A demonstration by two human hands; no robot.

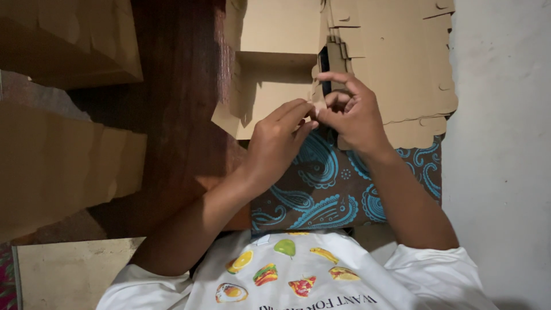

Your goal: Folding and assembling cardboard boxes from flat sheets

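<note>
- A partly folded cardboard box blank [275,69] is being worked at the far side of the wooden table [183,115], its die-cut tab being pinched where both hands meet.
- The left hand [278,140] is being held with its fingers together and extended, the fingertips being pressed against the tab edge.
- The right hand [353,112] is being curled, the thumb and forefinger being closed on the same tab while the other fingers are being bent above it.
- For this fold to go well, in judgement, the tab is best being kept square to its slot, the panel being steadied by one hand while the other is guiding the tab along the scored line; a forced, skewed push is likely to be creasing or tearing the thin board.
- A flat stack of brown die-cut blanks [402,74], with notched edges and small cut tabs, is being kept just beyond the right hand, beside the pale wall [505,143].
- More plain brown cardboard pieces [63,155] are being seen at the left, well apart from the hands; no labels can be made out on them.
- A brown cloth with blue paisley patterning [321,195] is being seen under the wrists, partly beneath the blanks.
- A white shirt with small coloured food pictures [287,275] is being worn by the person.
</note>
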